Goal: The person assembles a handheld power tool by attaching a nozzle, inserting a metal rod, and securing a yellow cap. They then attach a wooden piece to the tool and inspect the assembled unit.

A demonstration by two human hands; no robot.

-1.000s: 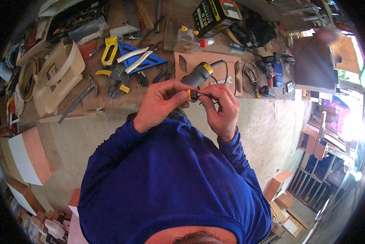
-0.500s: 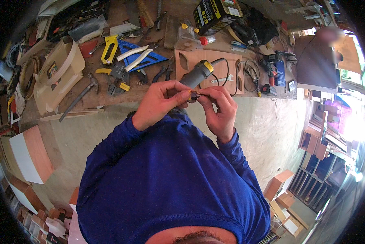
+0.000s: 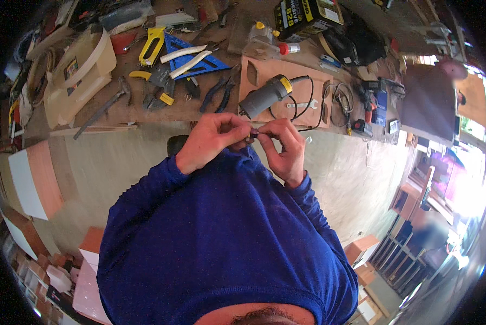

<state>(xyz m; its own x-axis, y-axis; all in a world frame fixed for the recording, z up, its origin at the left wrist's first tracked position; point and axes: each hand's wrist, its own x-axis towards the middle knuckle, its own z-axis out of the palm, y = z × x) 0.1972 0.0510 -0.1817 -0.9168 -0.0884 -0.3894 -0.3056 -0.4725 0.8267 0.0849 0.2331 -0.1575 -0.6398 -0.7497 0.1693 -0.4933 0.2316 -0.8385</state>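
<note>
Between my fingertips, just in front of the workbench edge, is a small dark purplish part (image 3: 254, 132); its exact kind is too small to tell. My left hand (image 3: 213, 138) pinches it with thumb and forefinger, closed. From the other side my right hand (image 3: 285, 149) is closed on it too, thumb against forefinger. Right behind them a grey cylindrical power tool (image 3: 265, 98) with a yellow-marked end lies on a plywood board (image 3: 253, 76) with cut-outs. Its black cord loops around an open-ended wrench (image 3: 302, 105) on that board.
Left on the bench are a hammer (image 3: 105, 108), yellow-handled tool (image 3: 152, 46), blue triangular square (image 3: 213, 63) and pliers (image 3: 217, 95). A cordless drill (image 3: 368, 103) lies right, an adhesive can (image 3: 308, 20) at the back. People are at the far right (image 3: 453, 70) and lower right (image 3: 429, 233).
Both hands have drawn slightly closer together around the small part, covering more of it. The view has shifted, so the bench sits differently in it. A person now appears at lower right.
</note>
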